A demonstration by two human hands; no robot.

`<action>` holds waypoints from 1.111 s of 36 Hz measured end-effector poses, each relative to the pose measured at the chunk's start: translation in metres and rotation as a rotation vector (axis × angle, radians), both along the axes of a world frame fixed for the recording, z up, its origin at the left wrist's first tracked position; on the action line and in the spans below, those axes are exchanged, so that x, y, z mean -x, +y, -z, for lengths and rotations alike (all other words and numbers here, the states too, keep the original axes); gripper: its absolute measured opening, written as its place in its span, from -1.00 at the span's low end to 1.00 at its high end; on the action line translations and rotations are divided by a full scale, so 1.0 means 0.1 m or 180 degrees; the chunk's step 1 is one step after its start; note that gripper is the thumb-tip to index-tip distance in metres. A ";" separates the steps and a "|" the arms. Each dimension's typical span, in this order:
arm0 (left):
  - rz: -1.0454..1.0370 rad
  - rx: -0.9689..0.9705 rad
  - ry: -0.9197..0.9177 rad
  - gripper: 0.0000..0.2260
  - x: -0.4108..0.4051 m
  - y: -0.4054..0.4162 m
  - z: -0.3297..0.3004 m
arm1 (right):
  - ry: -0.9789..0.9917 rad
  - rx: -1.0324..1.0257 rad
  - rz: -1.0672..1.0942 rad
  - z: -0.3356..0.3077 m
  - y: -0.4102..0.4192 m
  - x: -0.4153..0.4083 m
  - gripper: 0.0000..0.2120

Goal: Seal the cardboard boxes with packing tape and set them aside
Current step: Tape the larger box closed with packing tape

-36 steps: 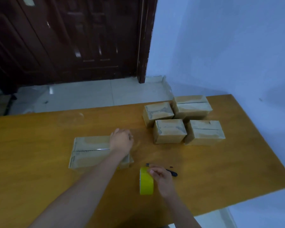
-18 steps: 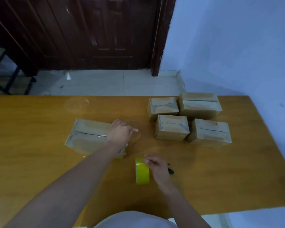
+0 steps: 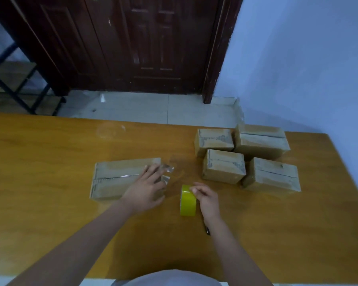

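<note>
A long cardboard box [image 3: 116,178] lies on the wooden table [image 3: 39,213], a strip of clear tape along its top seam. My left hand [image 3: 147,186] rests flat on the box's right end, fingers spread over the tape, whose loose clear end sticks out past the box. To its right a yellow-green tape roll [image 3: 187,201] stands on edge. My right hand [image 3: 207,200] grips that roll from the right side, fingers curled over its top.
Several smaller cardboard boxes [image 3: 223,166] sit grouped at the table's back right. A black pen-like tool [image 3: 206,229] lies under my right wrist. Beyond the table are a tiled floor, a dark wooden door [image 3: 132,44] and a blue wall.
The camera moved closer and tilted down. My left hand flattened from curled to spread on the box's end. The right hand stayed on the tape roll.
</note>
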State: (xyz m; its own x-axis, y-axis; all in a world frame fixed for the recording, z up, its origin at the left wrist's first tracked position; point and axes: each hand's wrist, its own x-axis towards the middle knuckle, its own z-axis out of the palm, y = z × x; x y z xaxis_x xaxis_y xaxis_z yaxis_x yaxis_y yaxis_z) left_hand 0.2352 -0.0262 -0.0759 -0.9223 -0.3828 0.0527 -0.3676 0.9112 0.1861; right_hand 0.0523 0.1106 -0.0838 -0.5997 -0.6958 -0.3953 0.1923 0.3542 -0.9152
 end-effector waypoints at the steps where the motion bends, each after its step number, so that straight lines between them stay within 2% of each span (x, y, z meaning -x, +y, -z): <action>1: -0.0027 0.0022 0.0082 -0.74 0.01 0.00 0.02 | 0.0006 -0.0019 -0.0028 0.00 0.00 -0.01 -0.82; 3: -0.0132 0.0106 0.0241 -0.77 0.05 0.03 0.06 | 0.0028 -0.0056 -0.0078 0.02 0.01 -0.02 -0.82; 7: -0.0496 0.0201 0.0480 -0.68 0.14 0.16 0.10 | 0.0012 -0.0074 -0.0111 0.02 0.03 -0.05 -0.81; 12: -0.1291 -0.0073 0.0845 -0.56 0.33 0.36 0.04 | -0.0062 -0.0115 -0.0133 0.07 0.01 -0.08 -0.79; 16: -0.1415 -0.0318 0.0948 -0.56 0.37 0.36 0.00 | -0.0054 -0.0136 -0.0182 0.04 -0.03 -0.05 -0.76; 21: -0.1215 -0.0584 0.1115 -0.68 -0.01 0.30 -0.04 | -0.0078 -0.0039 -0.0152 -0.05 -0.14 0.04 -0.82; 26: -0.1079 -0.0844 0.1064 -0.59 -0.46 0.28 -0.03 | -0.0113 0.0031 -0.0097 -0.14 -0.24 0.11 -0.85; 30: -0.1280 -0.1139 0.1290 -0.61 -0.82 0.19 -0.15 | -0.0101 0.0094 -0.0027 -0.16 -0.30 0.09 -0.83; 33: -0.1867 -0.1228 0.1637 -0.67 -0.96 0.13 -0.26 | -0.0139 0.0071 -0.0005 -0.15 -0.34 0.03 -0.85; 35: -0.2464 -0.0789 0.1430 -0.72 -0.92 0.08 -0.34 | -0.0144 0.0053 -0.0023 -0.15 -0.37 -0.02 -0.83; 36: -0.2826 -0.0738 0.1090 -0.65 -0.87 0.04 -0.38 | -0.0133 0.0052 -0.0041 -0.15 -0.39 -0.05 -0.82; 38: -0.3267 -0.1145 0.0093 -0.29 -0.73 -0.04 -0.47 | -0.0133 0.0044 -0.0078 -0.18 -0.44 -0.12 -0.82; 40: -0.3170 -0.1346 -0.0752 -0.01 -0.59 -0.11 -0.48 | -0.0138 0.0063 -0.0099 -0.21 -0.48 -0.17 -0.81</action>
State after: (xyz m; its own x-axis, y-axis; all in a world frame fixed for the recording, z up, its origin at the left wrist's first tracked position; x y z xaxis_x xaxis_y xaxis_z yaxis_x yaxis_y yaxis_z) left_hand 0.2944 -0.0371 -0.0275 -0.1615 -0.9047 -0.3943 -0.9682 0.0678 0.2409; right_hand 0.0697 0.0624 -0.0629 -0.5601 -0.7220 -0.4062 0.2210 0.3424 -0.9132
